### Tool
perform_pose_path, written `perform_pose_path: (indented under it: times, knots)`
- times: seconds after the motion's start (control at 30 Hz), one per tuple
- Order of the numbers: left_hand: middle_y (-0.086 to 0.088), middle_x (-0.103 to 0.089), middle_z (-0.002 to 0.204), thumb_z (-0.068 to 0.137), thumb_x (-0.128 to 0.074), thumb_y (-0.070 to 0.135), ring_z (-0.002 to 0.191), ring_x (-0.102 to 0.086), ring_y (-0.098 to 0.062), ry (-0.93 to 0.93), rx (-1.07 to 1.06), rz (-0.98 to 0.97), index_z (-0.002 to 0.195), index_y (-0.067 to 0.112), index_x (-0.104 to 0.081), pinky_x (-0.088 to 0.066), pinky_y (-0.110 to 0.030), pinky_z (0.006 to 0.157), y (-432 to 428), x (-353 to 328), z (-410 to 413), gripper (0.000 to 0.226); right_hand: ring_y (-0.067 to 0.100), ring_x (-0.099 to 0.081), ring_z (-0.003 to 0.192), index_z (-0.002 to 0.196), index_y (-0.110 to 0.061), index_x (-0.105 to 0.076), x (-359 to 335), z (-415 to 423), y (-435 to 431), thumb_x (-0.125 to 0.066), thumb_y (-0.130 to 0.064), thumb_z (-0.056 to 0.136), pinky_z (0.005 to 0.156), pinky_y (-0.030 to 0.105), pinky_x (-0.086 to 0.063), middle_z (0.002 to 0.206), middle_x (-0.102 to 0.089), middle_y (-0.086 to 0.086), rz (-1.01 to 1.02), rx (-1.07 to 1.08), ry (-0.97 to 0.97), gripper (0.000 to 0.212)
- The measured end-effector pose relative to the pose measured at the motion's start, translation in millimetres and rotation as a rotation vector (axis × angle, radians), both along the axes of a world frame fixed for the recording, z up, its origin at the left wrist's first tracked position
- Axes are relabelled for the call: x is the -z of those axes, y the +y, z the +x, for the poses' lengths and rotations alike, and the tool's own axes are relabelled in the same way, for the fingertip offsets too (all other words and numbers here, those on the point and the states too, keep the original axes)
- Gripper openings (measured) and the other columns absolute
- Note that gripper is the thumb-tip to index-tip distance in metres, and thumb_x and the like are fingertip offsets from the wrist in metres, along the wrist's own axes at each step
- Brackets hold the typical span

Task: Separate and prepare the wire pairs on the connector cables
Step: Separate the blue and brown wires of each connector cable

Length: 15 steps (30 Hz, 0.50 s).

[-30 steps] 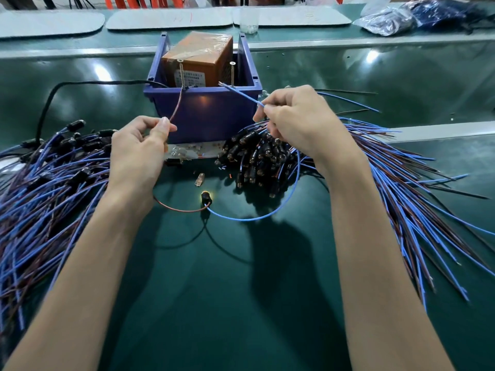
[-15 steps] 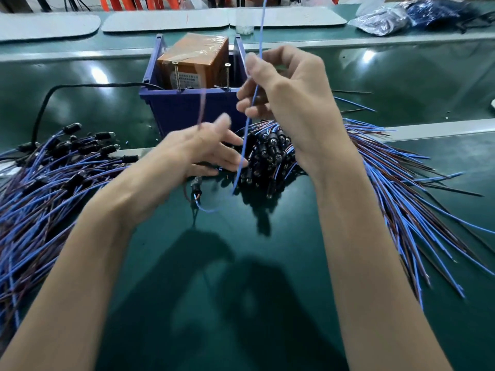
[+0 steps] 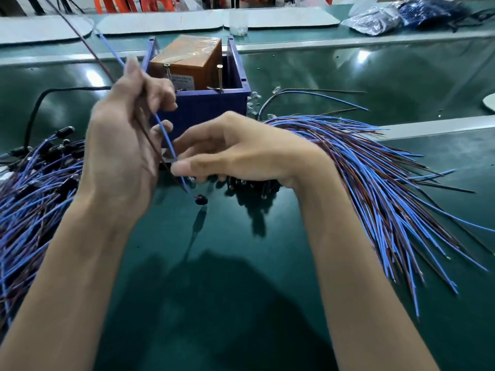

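Note:
My left hand point(image 3: 126, 145) grips one connector cable by its two wires, a blue wire point(image 3: 163, 129) and a brown wire point(image 3: 91, 49), which both slant up to the left. The cable's black connector point(image 3: 201, 200) hangs at the bottom end, just above the green table point(image 3: 241, 263). My right hand point(image 3: 241, 151) reaches in from the right with relaxed fingers; its thumb tip lies beside the blue wire without clearly pinching it. Under that hand lies a heap of black connectors point(image 3: 249, 183) belonging to the right pile of cables point(image 3: 375, 183).
A second pile of blue and brown cables point(image 3: 34, 183) covers the left side. Behind my hands stands a blue bin point(image 3: 209, 111) holding a brown box point(image 3: 187, 57) and two upright screws. A black cord point(image 3: 34, 111) curves at the left. Plastic bags point(image 3: 375, 17) lie far right.
My left hand has closed round both wires and raised them up to the left. My right hand has let go of the blue wire and dropped down beside the connector heap.

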<state>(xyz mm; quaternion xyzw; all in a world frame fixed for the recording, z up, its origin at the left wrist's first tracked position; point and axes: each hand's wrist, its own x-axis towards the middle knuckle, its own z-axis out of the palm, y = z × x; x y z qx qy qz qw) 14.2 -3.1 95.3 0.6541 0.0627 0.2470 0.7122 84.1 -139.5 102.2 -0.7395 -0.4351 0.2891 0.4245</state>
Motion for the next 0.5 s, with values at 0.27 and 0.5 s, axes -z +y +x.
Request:
perform_pose_path:
  times: [0.27,0.5]
  knots:
    - [0.006,-0.066,0.088,0.095,-0.029,0.05,0.075,-0.06,-0.012,0.103,0.267,0.059,0.104,0.016,-0.057,-0.05,-0.029,0.062,-9,3,-1,0.045,0.018,-0.07,0.07,0.083,-0.009,-0.065,4,0,17,-0.062,-0.005,0.092,0.071,0.03,-0.058,0.08,-0.067,0.007,0.272,0.139,0.022,0.01]
    - [0.009,-0.073,0.09,0.088,-0.052,0.041,0.089,-0.068,-0.007,0.312,0.215,0.34,0.106,0.023,-0.062,-0.046,-0.036,0.098,-3,17,0,0.027,0.021,-0.073,0.067,0.077,-0.009,-0.054,-7,6,13,-0.057,-0.004,0.092,0.075,0.048,-0.058,0.076,-0.068,0.009,0.646,0.795,0.033,0.015]
